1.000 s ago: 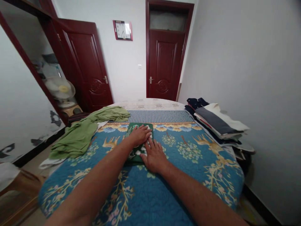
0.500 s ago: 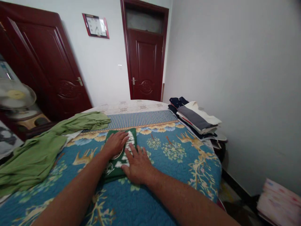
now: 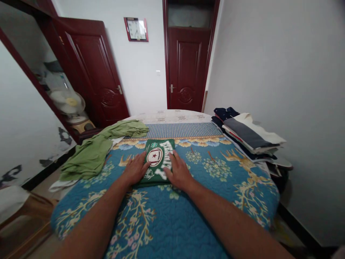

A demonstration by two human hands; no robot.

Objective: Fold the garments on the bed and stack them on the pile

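A folded dark green T-shirt (image 3: 156, 176) with white lettering and a star badge print lies flat on the blue patterned bedspread (image 3: 178, 223). My left hand (image 3: 135, 169) rests along the shirt's left edge, fingers stretched out and thumb over the fabric. On the opposite side, my right hand (image 3: 180, 172) lies against the right edge with its fingers apart, tips touching the lettering. To the left, a light green garment (image 3: 90, 154) is spread out loosely and rumpled.
A stack of folded clothes (image 3: 245, 133) sits at the right edge near the wall. Some white cloth (image 3: 61, 184) shows under the light green garment. A wooden chair (image 3: 35, 205) stands at the lower left, and a fan (image 3: 67, 102) is by the dark red door (image 3: 91, 68).
My hands have parted from the middle of the T-shirt to its left and right sides, uncovering the print. The camera view has turned left.
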